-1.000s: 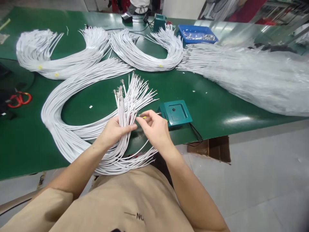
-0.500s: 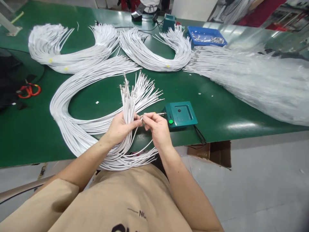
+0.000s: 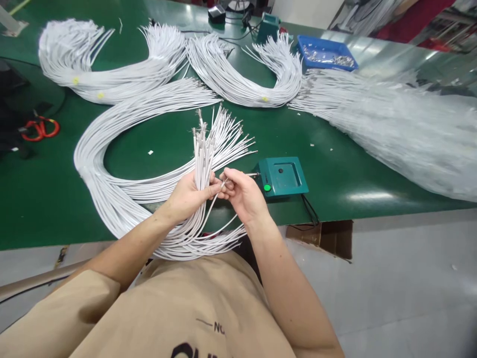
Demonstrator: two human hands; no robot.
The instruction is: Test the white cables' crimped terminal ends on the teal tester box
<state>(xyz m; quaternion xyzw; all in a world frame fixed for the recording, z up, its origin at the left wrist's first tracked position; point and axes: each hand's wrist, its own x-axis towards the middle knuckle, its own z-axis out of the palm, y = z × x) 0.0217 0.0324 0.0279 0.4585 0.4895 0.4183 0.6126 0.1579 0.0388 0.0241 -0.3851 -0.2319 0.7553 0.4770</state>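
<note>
Left hand (image 3: pixel 188 199) grasps a thick bunch of thin white insulated wires (image 3: pixel 202 161), upright above the green tabletop (image 3: pixel 316 201), frayed ends skyward! One single white wire (image 3: pixel 211 205) splits off, its tip right between the two hands. Right hand (image 3: pixel 244 196) has its fingertips at that tip, though whether they're pinching it, I can't tell. Just beside them sits a teal box-shaped device (image 3: pixel 281 186), green button glowing.

By the fingertips of the right hand (image 3: pixel 242 195), the wire tip (image 3: pixel 224 184) is indistinct; cables (image 3: pixel 203 160) partly hide the left hand (image 3: pixel 189 197).
</note>
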